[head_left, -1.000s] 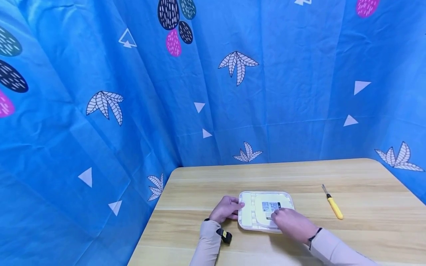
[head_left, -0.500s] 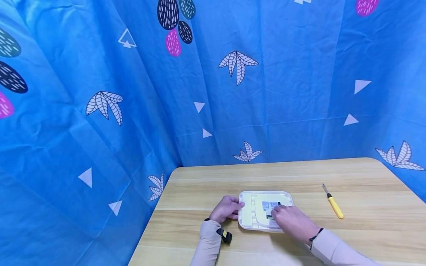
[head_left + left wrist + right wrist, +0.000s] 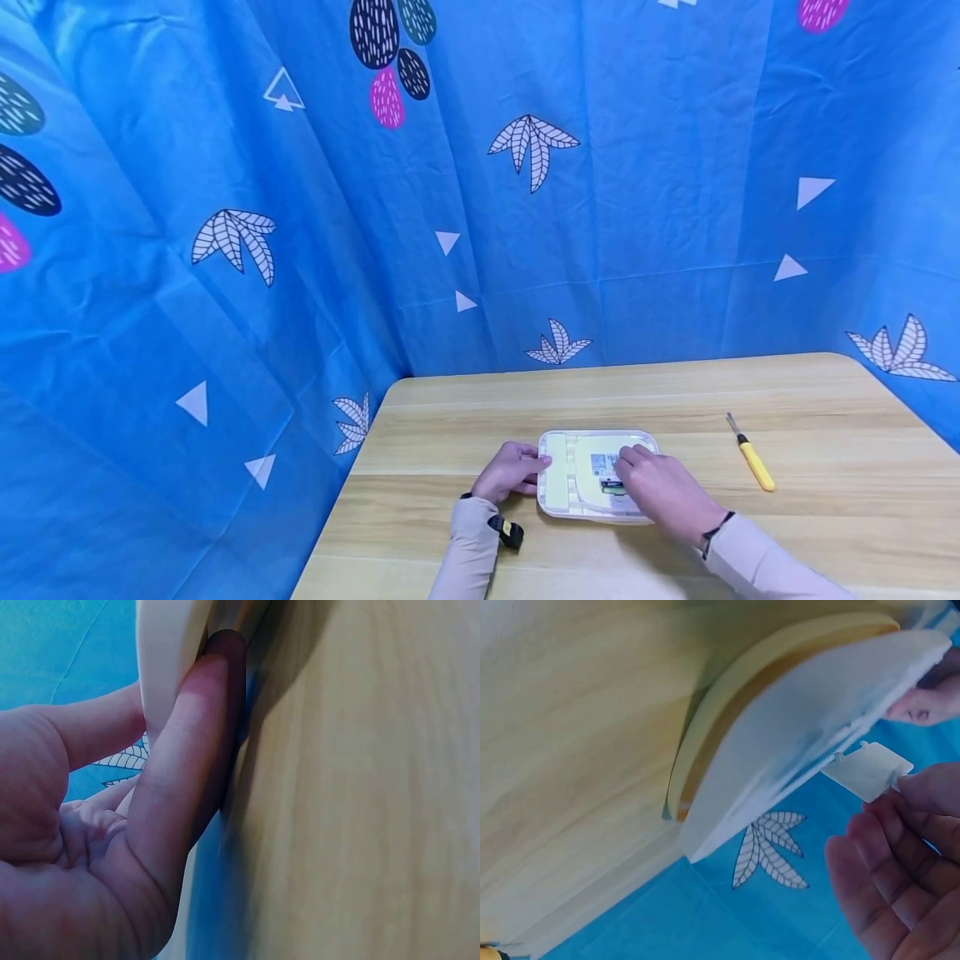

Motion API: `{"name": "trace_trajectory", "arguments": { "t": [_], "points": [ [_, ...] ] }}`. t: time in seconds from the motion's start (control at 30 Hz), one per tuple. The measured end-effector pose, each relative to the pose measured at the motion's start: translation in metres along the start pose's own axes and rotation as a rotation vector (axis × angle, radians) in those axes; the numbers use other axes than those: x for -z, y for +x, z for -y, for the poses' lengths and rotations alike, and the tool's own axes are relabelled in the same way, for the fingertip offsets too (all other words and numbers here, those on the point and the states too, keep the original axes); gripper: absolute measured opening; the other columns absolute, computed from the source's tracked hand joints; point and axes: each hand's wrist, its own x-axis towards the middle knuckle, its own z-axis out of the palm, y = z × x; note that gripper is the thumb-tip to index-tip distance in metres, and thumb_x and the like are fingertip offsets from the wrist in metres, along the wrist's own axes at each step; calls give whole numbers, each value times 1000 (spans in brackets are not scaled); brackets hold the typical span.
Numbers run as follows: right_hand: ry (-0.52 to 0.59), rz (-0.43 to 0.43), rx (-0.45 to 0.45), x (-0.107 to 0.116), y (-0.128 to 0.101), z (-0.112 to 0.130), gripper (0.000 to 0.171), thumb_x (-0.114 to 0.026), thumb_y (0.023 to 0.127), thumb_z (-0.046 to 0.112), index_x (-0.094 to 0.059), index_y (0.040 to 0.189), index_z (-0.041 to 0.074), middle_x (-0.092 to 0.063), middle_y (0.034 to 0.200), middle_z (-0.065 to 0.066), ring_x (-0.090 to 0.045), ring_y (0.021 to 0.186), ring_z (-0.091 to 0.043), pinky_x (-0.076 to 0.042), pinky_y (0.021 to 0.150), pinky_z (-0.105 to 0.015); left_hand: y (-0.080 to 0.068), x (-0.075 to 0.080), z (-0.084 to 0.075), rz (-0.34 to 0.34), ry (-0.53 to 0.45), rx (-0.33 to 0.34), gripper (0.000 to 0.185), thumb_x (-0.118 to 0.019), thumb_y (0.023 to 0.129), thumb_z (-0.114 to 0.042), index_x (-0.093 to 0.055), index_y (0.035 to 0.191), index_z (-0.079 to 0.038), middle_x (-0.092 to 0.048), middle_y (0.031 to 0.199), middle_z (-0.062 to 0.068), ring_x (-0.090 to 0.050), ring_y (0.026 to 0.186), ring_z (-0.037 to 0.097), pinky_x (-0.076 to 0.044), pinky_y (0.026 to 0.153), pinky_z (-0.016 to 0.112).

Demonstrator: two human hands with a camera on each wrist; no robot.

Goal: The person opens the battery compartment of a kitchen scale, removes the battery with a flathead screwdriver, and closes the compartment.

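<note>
Since a moment ago, your right hand [image 3: 660, 492] is lifting a small cover [image 3: 868, 771], pinching it, off the white device [image 3: 573, 492]; your left hand [image 3: 510, 471] is gripping its edge.

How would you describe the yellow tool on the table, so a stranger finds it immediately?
Start at the wooden table, then the white device under both hands. To its right, lying alone, is the yellow-handled tool, slim with a short metal tip.

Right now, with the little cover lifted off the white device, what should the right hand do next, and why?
Probably set the small white cover down on the table: the right hand pinches it free while the left hand steadies the white device.
</note>
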Motion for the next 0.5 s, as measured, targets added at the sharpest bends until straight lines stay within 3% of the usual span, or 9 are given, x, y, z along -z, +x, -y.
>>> {"name": "trace_trajectory", "arguments": {
  "t": [0.13,0.27,0.5],
  "points": [
    [51,-33,-84,7,-1,-5,12,-78,83,-1,-73,89,9,-64,83,1,-58,73,-10,-53,52,-19,1,0,1,-1,-2,1,30,-72,97,-17,-66,120,2,-79,92,10,-73,72,12,-64,60,24],
    [172,-36,-201,16,-5,-11,7,-77,87,7,-74,86,12,-64,80,4,-58,69,-7,-51,52,-19,1,0,1,-4,5,0,30,-72,97,-18,-67,120,2,-79,91,8,-72,72,12,-64,59,22],
    [356,53,-398,27,-18,-28,12,-72,90,6,-72,85,17,-64,76,10,-51,63,0,-44,52,-17,-1,1,0,-1,7,-7,30,-72,98,-17,-67,120,2,-79,92,10,-72,72,12,-64,59,22]
  ]
}}
